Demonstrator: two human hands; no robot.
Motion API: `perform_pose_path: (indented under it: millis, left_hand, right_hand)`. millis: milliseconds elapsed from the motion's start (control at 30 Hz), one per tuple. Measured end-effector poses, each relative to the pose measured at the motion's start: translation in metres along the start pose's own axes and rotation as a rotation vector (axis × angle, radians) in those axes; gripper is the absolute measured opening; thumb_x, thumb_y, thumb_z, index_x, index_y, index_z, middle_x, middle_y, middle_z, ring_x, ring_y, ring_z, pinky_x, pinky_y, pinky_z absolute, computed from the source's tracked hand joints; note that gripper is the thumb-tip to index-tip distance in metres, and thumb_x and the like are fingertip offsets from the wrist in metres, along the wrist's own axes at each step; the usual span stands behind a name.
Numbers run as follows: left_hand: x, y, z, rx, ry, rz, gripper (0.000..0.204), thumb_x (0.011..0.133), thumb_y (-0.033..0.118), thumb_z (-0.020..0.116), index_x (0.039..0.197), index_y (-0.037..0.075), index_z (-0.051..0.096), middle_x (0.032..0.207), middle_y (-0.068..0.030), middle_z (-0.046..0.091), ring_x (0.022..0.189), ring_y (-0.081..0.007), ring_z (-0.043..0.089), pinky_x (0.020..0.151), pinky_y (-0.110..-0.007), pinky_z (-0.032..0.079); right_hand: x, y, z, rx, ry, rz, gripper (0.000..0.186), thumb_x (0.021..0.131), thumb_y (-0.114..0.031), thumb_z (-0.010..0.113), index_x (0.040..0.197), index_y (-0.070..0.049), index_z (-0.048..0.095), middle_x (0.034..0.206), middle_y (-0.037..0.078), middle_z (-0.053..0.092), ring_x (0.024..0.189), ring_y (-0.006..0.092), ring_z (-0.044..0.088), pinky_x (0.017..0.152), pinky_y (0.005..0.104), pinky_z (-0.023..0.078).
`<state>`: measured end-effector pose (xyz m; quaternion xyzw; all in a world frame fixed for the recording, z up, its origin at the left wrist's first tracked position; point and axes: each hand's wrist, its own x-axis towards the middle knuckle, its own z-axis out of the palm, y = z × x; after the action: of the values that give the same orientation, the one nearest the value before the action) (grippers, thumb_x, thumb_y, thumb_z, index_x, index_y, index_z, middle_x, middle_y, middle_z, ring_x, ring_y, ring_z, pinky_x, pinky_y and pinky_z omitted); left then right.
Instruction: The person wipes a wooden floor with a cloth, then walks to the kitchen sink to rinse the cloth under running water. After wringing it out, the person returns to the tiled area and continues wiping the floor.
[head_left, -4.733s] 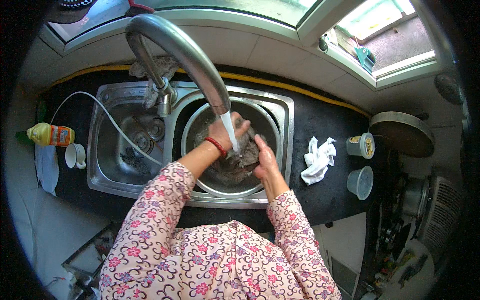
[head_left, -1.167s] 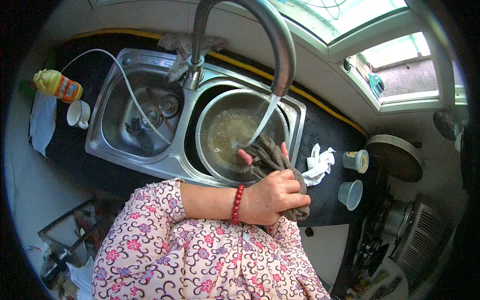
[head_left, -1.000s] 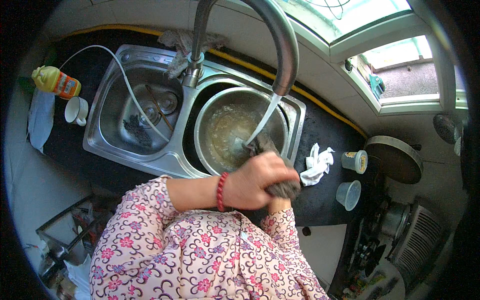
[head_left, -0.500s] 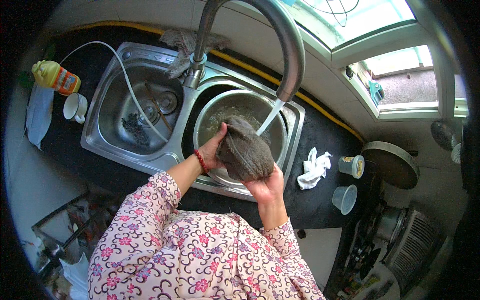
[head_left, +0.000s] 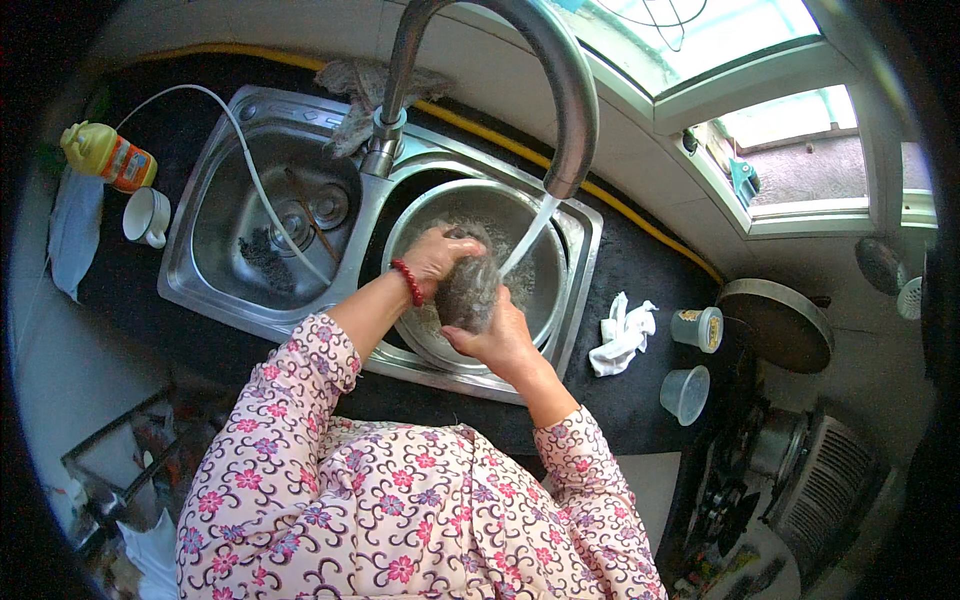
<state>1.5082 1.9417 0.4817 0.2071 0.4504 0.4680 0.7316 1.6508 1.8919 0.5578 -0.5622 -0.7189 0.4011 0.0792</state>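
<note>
The left hand [head_left: 435, 258] and right hand [head_left: 503, 338] grip the wet gray-brown cloth [head_left: 468, 288] between them over the metal basin [head_left: 541, 312], and turning every side under the running water [head_left: 530, 236] should rinse it best.

faucet [head_left: 572, 100] top cut off, cloth [head_left: 467, 287] pt. hidden

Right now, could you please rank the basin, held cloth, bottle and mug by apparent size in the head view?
1. Basin
2. Held cloth and bottle: too close to rank, the cloth being partly hidden
3. Mug
</note>
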Motion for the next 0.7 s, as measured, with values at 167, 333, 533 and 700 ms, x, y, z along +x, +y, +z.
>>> perform_pose_path:
  millis: [167,333,533,700]
  left_hand:
    - [0.012,-0.026,-0.009,0.595,0.176,0.126,0.044,0.066,0.013,0.068,0.105,-0.002,0.055,0.089,-0.0069,0.061,0.076,-0.0179,0.058,0.071,-0.028,0.047]
    - [-0.027,0.004,-0.008,0.114,-0.058,0.073,0.059,0.076,0.019,0.070,0.126,0.006,0.041,0.109,-0.0086,0.054,0.099,-0.0155,0.052,0.085,-0.029,0.043]
    - [-0.040,0.022,-0.018,0.195,-0.201,-0.021,0.039,0.076,0.018,0.070,0.108,0.001,0.055,0.095,-0.0052,0.061,0.085,-0.0114,0.057,0.078,-0.026,0.047]
    - [-0.079,0.034,0.015,0.600,-0.130,0.516,0.030,0.069,0.018,0.073,0.090,0.000,0.059,0.092,-0.0083,0.060,0.084,-0.0152,0.058,0.074,-0.027,0.047]
  right_hand:
    - [0.014,0.012,0.033,-0.297,-0.055,0.087,0.083,0.061,-0.026,0.077,0.118,0.013,0.029,0.095,0.028,0.055,0.089,0.0425,0.056,0.078,0.0441,0.047]
    - [-0.004,0.020,0.042,-0.240,0.138,-0.143,0.105,0.060,-0.022,0.077,0.131,0.014,0.008,0.103,0.030,0.051,0.093,0.0428,0.052,0.082,0.0435,0.044]
    - [-0.010,0.025,0.037,0.035,0.109,-0.130,0.112,0.060,-0.023,0.078,0.135,0.009,0.002,0.113,0.030,0.047,0.104,0.0388,0.050,0.089,0.0393,0.040]
    - [-0.025,0.037,0.014,1.290,-0.063,0.121,0.076,0.080,-0.056,0.054,0.131,-0.003,0.035,0.132,0.012,0.040,0.123,0.0250,0.038,0.100,0.0395,0.033]
